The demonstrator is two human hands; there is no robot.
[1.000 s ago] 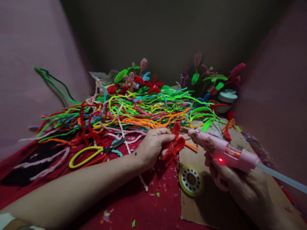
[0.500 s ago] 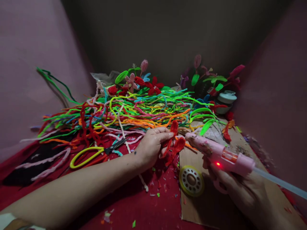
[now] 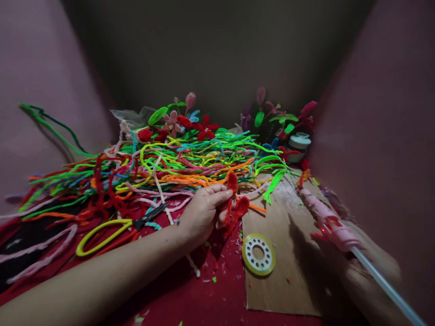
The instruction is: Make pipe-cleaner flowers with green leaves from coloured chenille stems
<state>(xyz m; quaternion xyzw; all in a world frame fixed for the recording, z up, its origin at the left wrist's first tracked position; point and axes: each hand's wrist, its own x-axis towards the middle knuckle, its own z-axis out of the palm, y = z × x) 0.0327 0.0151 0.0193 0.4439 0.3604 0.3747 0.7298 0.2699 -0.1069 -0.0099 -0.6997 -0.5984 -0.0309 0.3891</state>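
Note:
Pinched between the fingers of my left hand (image 3: 205, 210) is a red pipe-cleaner flower (image 3: 238, 208) with looped petals, held over the red cloth just left of the cardboard. My right hand (image 3: 360, 258) is wrapped round a pink hot glue gun (image 3: 328, 219), apart from the flower, at the right side of the cardboard. A long translucent glue stick (image 3: 384, 285) sticks out of the gun's back end. The gun's nozzle points away from me, toward the back of the cardboard. My right fingers are partly hidden behind the gun.
A heap of colourful pipe cleaners (image 3: 190, 158) spreads across the back. Yellow-handled scissors (image 3: 112, 231) lie left of my arm. A tape roll (image 3: 258, 255) rests on the cardboard (image 3: 282, 290). Finished flowers (image 3: 205, 128) and a lidded jar (image 3: 299, 145) stand behind.
My right hand has carried the glue gun right, away from the red flower, and turned its nozzle farther from me. My left hand still holds the flower. The whole view has shifted somewhat.

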